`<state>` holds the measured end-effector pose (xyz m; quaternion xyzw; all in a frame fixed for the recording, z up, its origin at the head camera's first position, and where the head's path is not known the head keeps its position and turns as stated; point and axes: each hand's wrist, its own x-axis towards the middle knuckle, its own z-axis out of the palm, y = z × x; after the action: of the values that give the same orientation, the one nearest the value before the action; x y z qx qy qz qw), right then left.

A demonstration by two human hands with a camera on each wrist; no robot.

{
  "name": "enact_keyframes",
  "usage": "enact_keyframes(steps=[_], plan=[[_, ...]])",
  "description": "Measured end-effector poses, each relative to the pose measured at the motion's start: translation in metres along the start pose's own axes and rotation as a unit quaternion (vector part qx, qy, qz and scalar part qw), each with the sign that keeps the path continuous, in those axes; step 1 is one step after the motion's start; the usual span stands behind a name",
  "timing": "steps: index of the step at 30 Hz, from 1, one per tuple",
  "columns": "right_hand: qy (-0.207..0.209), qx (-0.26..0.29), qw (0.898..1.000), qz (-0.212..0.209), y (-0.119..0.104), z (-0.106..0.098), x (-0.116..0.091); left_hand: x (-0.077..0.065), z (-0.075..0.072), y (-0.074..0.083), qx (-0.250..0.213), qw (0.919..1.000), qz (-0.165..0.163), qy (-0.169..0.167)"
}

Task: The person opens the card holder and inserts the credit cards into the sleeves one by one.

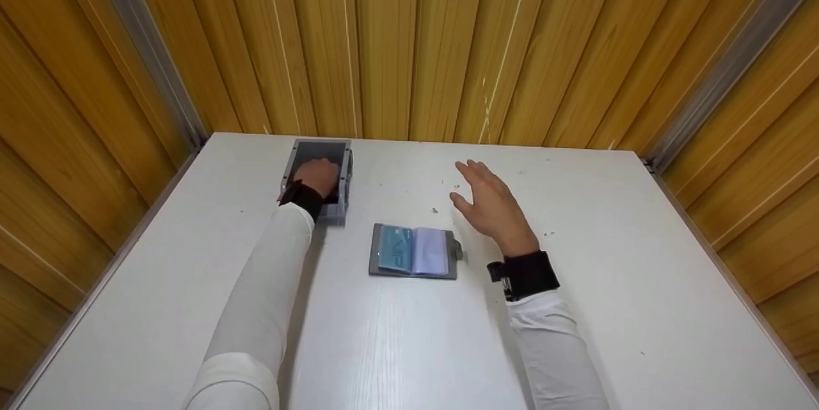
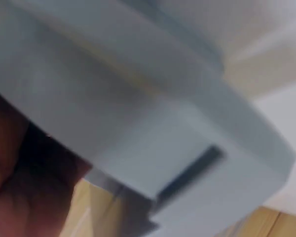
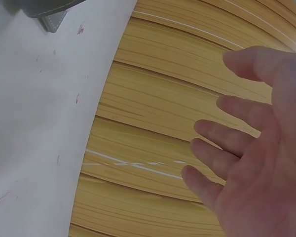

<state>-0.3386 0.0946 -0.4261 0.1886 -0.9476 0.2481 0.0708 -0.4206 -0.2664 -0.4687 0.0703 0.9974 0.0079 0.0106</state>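
Observation:
In the head view my left hand [image 1: 317, 176] reaches down into a grey open-topped box [image 1: 342, 196] at the back left of the table. Its fingers are hidden inside, so whether they hold anything is not visible. The left wrist view is blurred; the box wall [image 2: 118, 113] fills most of it, with part of the hand dark at the lower left. A card holder [image 1: 374, 263] lies open on the table between the hands, a teal card [image 1: 395, 249] in its left sleeve and a pale clear sleeve on the right. My right hand [image 1: 496, 205] hovers with extended, spread fingers, holding nothing.
The white table [image 1: 397, 339] carries small dark specks and scuffs. Behind it stands a wall of yellow wood-patterned panels [image 1: 384, 45], with similar panels at both sides. A strap tab [image 1: 457, 250] sticks out from the card holder's right edge.

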Motion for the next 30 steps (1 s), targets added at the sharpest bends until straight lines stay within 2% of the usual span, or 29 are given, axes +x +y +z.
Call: enact_keyframes(steps=[6,10,13,16,21,24,27,30], plan=[[-0.026,-0.019,0.999,-0.012,0.003,0.004,0.0,-0.001,-0.002,0.004,0.046,0.9981,0.04,0.004],[-0.022,-0.022,0.999,-0.028,0.004,0.004,0.0,-0.005,-0.009,0.007,0.066,0.995,0.063,0.039],[-0.026,-0.02,0.999,-0.03,0.004,0.004,0.001,-0.007,-0.012,0.009,0.065,0.9936,0.067,0.063],[-0.035,-0.015,0.999,-0.028,0.003,0.005,0.001,-0.007,-0.011,0.008,0.049,0.9943,0.058,0.075],[-0.049,-0.005,0.999,-0.022,0.002,0.007,0.0,-0.008,-0.008,0.001,0.001,0.9969,0.023,0.075],[-0.052,-0.002,0.998,-0.019,0.002,0.007,0.001,-0.011,-0.009,-0.002,-0.017,0.996,0.007,0.088],[-0.051,-0.002,0.998,-0.02,0.002,0.007,0.003,-0.014,-0.011,-0.002,-0.02,0.991,0.0,0.132],[-0.054,0.0,0.998,-0.022,0.003,0.006,0.005,-0.018,-0.015,0.001,-0.017,0.9808,-0.017,0.193]])
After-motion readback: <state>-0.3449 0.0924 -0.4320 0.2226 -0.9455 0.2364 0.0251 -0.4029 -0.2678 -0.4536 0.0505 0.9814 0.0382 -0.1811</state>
